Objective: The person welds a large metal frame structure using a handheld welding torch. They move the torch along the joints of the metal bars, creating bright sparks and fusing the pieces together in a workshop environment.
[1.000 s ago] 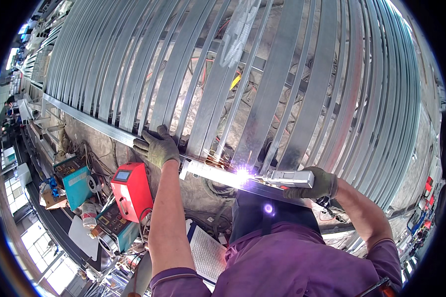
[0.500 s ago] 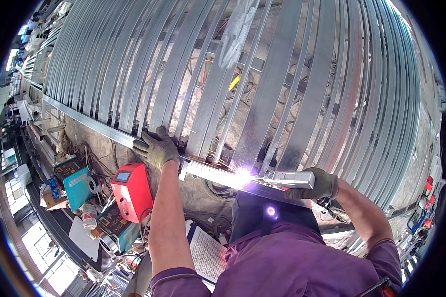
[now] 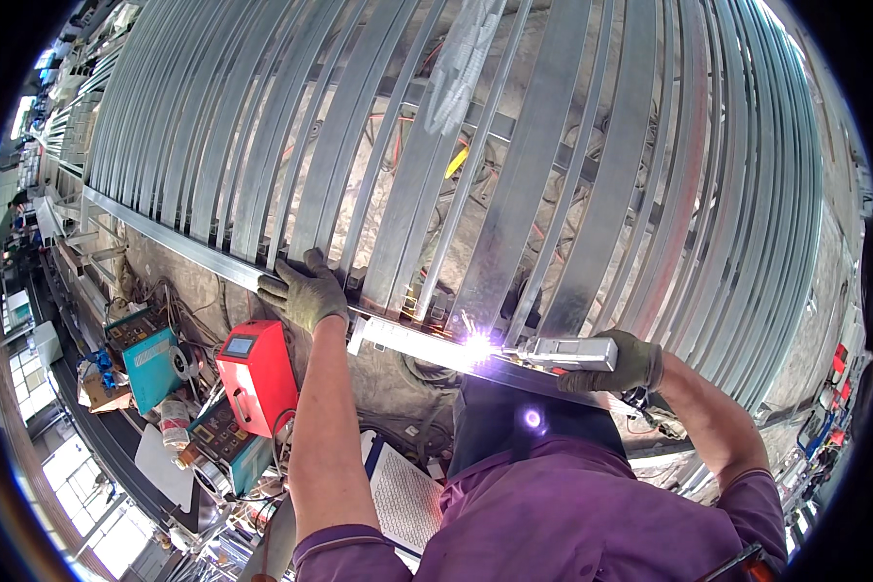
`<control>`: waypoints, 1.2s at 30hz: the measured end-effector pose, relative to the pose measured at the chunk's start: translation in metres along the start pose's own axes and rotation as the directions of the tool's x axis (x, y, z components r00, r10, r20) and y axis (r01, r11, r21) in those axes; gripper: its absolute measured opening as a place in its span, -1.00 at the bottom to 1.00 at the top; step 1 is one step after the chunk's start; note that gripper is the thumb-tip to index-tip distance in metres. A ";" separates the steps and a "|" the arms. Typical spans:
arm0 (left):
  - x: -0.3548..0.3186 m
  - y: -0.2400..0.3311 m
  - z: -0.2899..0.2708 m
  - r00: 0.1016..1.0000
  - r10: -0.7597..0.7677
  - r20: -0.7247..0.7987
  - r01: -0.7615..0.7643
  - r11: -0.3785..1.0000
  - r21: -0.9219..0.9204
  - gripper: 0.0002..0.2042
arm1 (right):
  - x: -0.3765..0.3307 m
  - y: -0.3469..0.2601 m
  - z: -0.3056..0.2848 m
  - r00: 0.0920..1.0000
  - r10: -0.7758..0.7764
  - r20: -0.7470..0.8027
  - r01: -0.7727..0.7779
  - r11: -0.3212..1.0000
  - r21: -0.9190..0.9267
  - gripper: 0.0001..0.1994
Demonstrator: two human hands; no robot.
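My left hand [image 3: 310, 297], in a grey-green glove, lies with spread fingers over the front rail [image 3: 199, 244] of a metal frame made of long steel bars [image 3: 519, 184]. In my gloved right hand [image 3: 632, 362] is a grey, boxy welding torch [image 3: 574, 352], its nozzle pointing left. A glaring white-violet weld spot [image 3: 478, 348] burns at the nozzle's tip, where the bar ends meet the front rail, and small sparks fly up from it. Glare hides the exact joint. The gloved palm covers most of the torch's grip.
To my left stand a red machine with a small screen [image 3: 255, 376] and teal machines [image 3: 151, 371] among cables. A perforated panel [image 3: 407, 500] leans beside my body. Clear plastic wrap [image 3: 459, 78] hangs over the bars, and a yellow object [image 3: 458, 162] shows between them.
The torch and weld spot have shifted very slightly to the right. Sparks now spray upward instead of streaking left. My left hand stays on the rail.
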State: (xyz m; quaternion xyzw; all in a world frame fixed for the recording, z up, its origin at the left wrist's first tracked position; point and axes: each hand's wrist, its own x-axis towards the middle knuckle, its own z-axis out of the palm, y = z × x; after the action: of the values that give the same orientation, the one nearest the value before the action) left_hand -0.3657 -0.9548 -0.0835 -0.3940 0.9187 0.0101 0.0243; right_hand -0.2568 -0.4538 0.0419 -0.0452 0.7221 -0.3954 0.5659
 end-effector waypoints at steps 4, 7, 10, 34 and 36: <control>0.000 -0.001 0.000 1.000 0.002 -0.012 -0.002 0.999 -0.039 -0.09 | -0.001 0.001 0.000 1.000 0.013 0.004 -0.013 0.999 0.042 -0.28; 0.003 -0.003 0.000 0.999 -0.018 0.031 0.017 0.999 0.039 -0.05 | -0.001 0.000 -0.001 0.999 0.028 0.017 -0.029 0.998 0.057 -0.27; 0.000 0.000 -0.003 0.999 -0.006 0.037 0.005 1.000 0.027 -0.06 | -0.003 -0.003 -0.003 0.997 0.067 0.043 -0.069 0.997 0.039 -0.27; 0.000 -0.004 0.003 1.000 -0.012 -0.018 0.012 1.000 0.006 -0.11 | -0.043 0.007 0.014 0.946 -0.157 -0.283 0.197 0.973 0.117 -0.45; -0.001 0.002 -0.001 1.000 -0.015 -0.002 0.015 1.000 -0.007 -0.13 | -0.042 0.007 0.017 0.927 -0.180 -0.328 0.202 0.979 0.033 -0.45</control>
State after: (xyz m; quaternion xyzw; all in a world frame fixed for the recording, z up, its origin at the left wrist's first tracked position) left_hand -0.3667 -0.9524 -0.0828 -0.4011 0.9157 0.0129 0.0219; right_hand -0.2243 -0.4366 0.0698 -0.0311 0.7837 -0.4742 0.4000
